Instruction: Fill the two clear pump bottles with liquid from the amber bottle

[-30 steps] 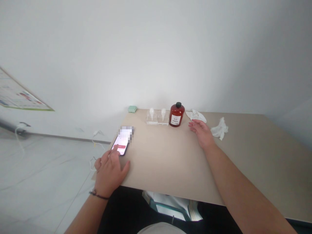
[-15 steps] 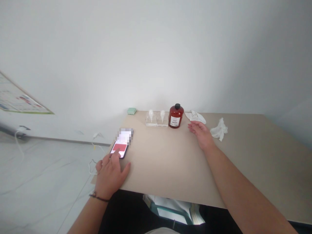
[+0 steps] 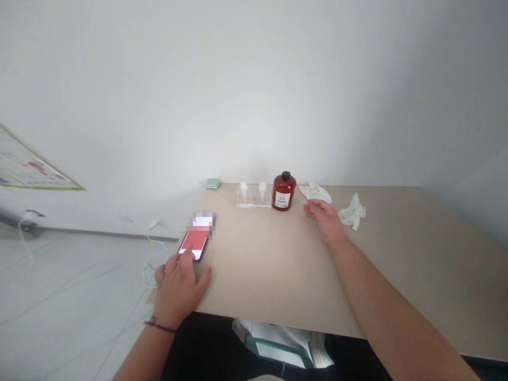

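Note:
At the table's left edge lies a smartphone (image 3: 195, 241) with a lit screen showing a red block. My left hand (image 3: 178, 288) rests at its near end, fingers apart, one fingertip on or just over the screen. Further right, my right hand (image 3: 323, 219) lies on its side on the table, fingers loosely stretched, holding nothing. Just beyond it is a crumpled white tissue (image 3: 315, 192). A dark red bottle (image 3: 283, 197) with a black cap and white label stands to the left of that hand, apart from it. Two clear pump bottles (image 3: 253, 198) with white tops stand beside the red one.
A small green case (image 3: 212, 183) sits at the back left corner of the beige table (image 3: 262, 264). Another crumpled tissue (image 3: 352, 212) lies right of my right hand. White cables (image 3: 153, 254) hang near the left edge. A wall (image 3: 254, 95) rises directly behind the table.
The red block on the phone screen has become taller, reaching further up. Both hands keep nearly the same places; the whole view has shifted slightly.

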Demonstrator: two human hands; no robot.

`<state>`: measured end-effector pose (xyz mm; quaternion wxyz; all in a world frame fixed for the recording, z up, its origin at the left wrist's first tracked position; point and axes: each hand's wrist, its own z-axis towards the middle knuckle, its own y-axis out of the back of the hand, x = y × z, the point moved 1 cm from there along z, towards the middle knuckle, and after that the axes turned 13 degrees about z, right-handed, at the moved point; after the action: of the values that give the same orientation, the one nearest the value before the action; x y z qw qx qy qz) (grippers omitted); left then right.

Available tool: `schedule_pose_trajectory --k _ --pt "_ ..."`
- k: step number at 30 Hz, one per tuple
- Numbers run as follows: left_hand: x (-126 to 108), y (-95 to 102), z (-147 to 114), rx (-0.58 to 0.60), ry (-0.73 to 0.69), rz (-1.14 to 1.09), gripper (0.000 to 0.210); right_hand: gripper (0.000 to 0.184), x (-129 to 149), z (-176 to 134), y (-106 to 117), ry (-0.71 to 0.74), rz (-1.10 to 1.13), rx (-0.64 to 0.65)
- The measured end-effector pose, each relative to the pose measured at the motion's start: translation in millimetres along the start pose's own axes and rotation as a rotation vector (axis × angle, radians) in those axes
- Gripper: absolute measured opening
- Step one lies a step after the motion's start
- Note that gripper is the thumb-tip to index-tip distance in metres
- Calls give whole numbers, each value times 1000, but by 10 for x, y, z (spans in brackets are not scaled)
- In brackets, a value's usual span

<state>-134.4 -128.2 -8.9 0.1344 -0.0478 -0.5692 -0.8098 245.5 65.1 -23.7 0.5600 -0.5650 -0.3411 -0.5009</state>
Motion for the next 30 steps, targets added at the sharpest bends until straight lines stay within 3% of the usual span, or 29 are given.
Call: schedule_pose_trajectory --k 30 --pt "0 -9 6 4 0 10 49 26 -2 -5 11 -12 8 -16"
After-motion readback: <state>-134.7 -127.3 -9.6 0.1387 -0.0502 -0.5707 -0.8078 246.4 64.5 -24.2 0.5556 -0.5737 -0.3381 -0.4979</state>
